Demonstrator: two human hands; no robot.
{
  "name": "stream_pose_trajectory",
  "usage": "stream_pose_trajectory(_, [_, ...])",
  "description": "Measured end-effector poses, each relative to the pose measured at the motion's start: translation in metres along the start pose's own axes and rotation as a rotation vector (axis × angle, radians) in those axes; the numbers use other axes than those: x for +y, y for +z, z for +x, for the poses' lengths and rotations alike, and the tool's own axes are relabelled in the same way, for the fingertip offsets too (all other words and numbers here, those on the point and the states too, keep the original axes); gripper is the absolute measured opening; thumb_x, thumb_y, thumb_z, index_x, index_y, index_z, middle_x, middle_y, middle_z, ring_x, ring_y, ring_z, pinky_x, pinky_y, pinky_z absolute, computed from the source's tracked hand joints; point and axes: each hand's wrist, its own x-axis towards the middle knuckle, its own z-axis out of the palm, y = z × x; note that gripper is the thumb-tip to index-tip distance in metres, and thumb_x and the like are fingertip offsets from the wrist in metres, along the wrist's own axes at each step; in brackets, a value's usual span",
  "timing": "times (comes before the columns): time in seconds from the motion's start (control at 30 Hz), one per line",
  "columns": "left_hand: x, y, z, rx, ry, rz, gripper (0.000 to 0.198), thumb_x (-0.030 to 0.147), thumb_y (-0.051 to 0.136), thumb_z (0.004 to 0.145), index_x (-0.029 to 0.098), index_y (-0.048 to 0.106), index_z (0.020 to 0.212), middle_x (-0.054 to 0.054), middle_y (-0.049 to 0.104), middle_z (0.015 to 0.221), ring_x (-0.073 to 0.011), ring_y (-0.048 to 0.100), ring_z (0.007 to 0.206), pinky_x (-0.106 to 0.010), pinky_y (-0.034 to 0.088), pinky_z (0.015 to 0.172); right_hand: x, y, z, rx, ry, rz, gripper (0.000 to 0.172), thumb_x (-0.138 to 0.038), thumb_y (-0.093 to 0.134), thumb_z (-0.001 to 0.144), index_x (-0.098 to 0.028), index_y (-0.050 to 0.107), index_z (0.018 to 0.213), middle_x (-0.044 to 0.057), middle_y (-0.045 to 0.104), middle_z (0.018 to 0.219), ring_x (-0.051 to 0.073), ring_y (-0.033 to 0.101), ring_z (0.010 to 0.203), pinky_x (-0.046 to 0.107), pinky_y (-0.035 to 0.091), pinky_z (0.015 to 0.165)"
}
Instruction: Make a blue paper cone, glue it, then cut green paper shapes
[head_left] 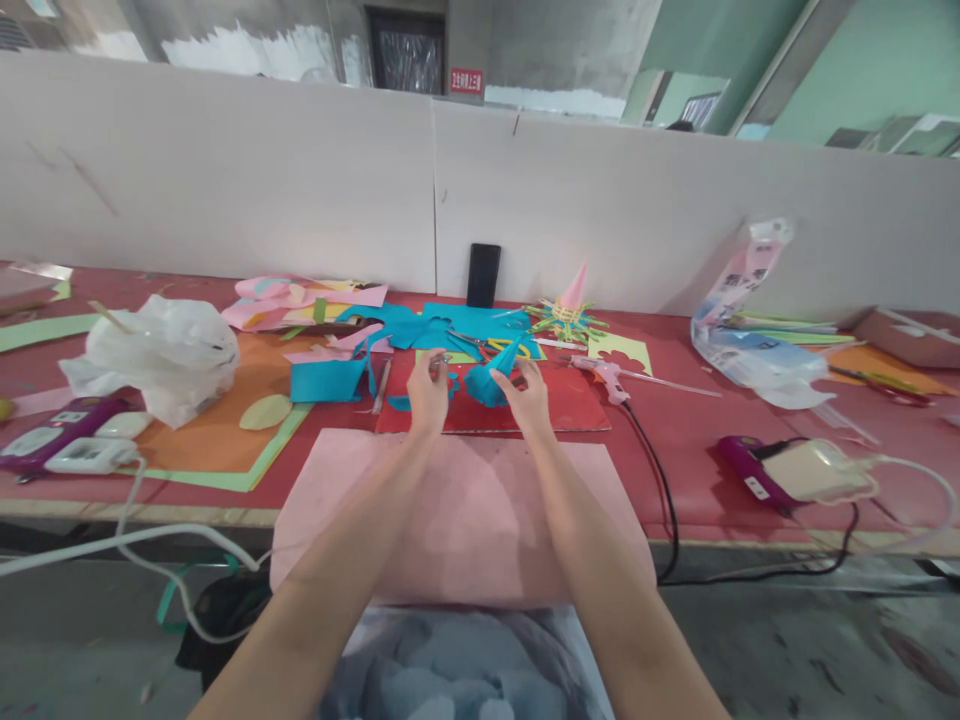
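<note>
My right hand [529, 396] pinches a blue paper cone [495, 378] by its side. The cone's tip points up and to the right, and its lower edge is scalloped. To the left, my left hand [429, 388] is closed with thumb and fingers together; whatever is between them is too small to make out. Small blue paper pieces [400, 404] lie beside that hand on a red board [577, 400]. Yellow-handled scissors [534, 349] rest just behind the cone. Farther back stands a pink paper cone [574, 290] on a ring of green and yellow strips.
A pink glue gun [606, 378] with a black cord lies right of the board. Blue paper scraps [420, 328] and a black phone [484, 275] are behind. Crumpled white plastic [161, 350] sits left. Purple power strips [56, 440] stand at both sides. A white partition [300, 180] closes the back.
</note>
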Motion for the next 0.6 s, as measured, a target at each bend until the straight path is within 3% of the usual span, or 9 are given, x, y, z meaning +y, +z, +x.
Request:
stream_pose_trajectory(0.1, [-0.002,-0.012,0.013,0.084,0.087,0.134,0.022,0.021,0.044,0.083,0.019,0.059,0.098,-0.006,0.062,0.097,-0.0148,0.058,0.085,-0.025,0.044,0.078,0.003,0.003,-0.001,-0.035,0.033,-0.039,0.050,-0.054,0.062,0.063,-0.018,0.061,0.097,0.007,0.055,0.103,0.013,0.054,0.070,0.026,0.046,0.068])
stream_pose_trajectory(0.17, [-0.009,-0.019,0.028,0.061,0.106,0.240,0.019,0.022,0.048,0.080,0.018,0.062,0.093,-0.007,0.063,0.094,-0.0151,0.058,0.081,-0.026,0.044,0.077,0.004,0.004,-0.001,-0.025,0.067,-0.054,0.052,-0.055,0.064,0.060,-0.019,0.062,0.098,0.007,0.055,0.104,0.012,0.053,0.067,0.026,0.046,0.068])
stream_pose_trajectory(0.27, [-0.026,-0.030,0.050,-0.155,0.028,0.462,0.014,0.023,0.054,0.076,0.018,0.066,0.082,-0.007,0.065,0.087,-0.0168,0.059,0.076,-0.027,0.044,0.076,0.004,0.003,-0.001,0.042,0.070,-0.002,0.047,-0.056,0.056,0.067,-0.021,0.062,0.097,0.005,0.055,0.101,0.012,0.053,0.070,0.026,0.045,0.069])
stream_pose_trajectory(0.43, [-0.046,-0.042,0.076,-0.515,-0.216,0.820,0.025,0.032,0.062,0.069,0.016,0.065,0.088,-0.011,0.066,0.098,-0.0230,0.060,0.089,-0.029,0.044,0.077,0.008,0.003,0.000,0.094,0.063,0.146,0.044,-0.056,0.044,0.077,-0.019,0.062,0.094,0.005,0.057,0.097,0.013,0.053,0.073,0.026,0.043,0.067])
stream_pose_trajectory(0.6, [-0.051,-0.041,0.084,-0.625,-0.241,0.858,0.041,0.032,0.071,0.059,0.016,0.063,0.095,-0.013,0.064,0.104,-0.0245,0.059,0.093,-0.030,0.044,0.077,0.012,0.004,0.001,0.094,0.071,0.135,0.042,-0.055,0.044,0.078,-0.020,0.062,0.091,0.005,0.056,0.093,0.014,0.052,0.073,0.027,0.042,0.068])
